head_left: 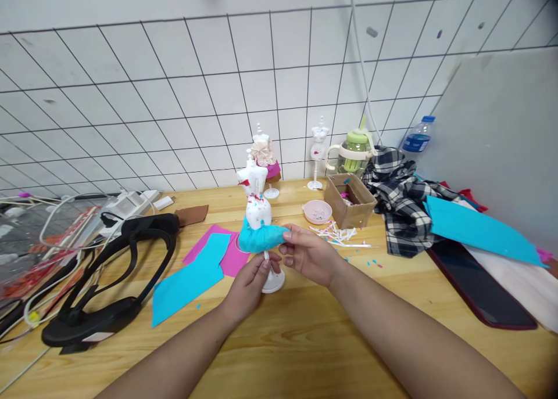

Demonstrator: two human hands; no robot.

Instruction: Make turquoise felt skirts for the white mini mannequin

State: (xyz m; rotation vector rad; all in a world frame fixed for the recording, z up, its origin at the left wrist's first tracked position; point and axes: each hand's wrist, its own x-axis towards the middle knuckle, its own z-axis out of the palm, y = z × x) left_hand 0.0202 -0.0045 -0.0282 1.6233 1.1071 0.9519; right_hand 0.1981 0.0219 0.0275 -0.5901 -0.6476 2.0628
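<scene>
White mannequin (258, 208), red spots, turquoise wrap (260, 237). Turquoise sheet (192, 278) over pink sheet (231, 259) at 9 o'clock. Black-white plaid cloth (394, 204), pink bowl (317, 211) at 2 o'clock. Yellow wood table (305, 341).

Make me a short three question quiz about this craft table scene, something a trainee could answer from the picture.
1. True or false: the left hand grips the stem of the small white mannequin dress form just above its round base.
2. What do the right hand fingers pinch? A. the pink round dish B. the turquoise felt piece wrapped round the form's waist C. the black-and-white checked cloth
3. Fill in: the brown cardboard box stands directly to the ____ of the pink dish, as seen in the picture.

Key: 1 true; 2 B; 3 right.
</scene>
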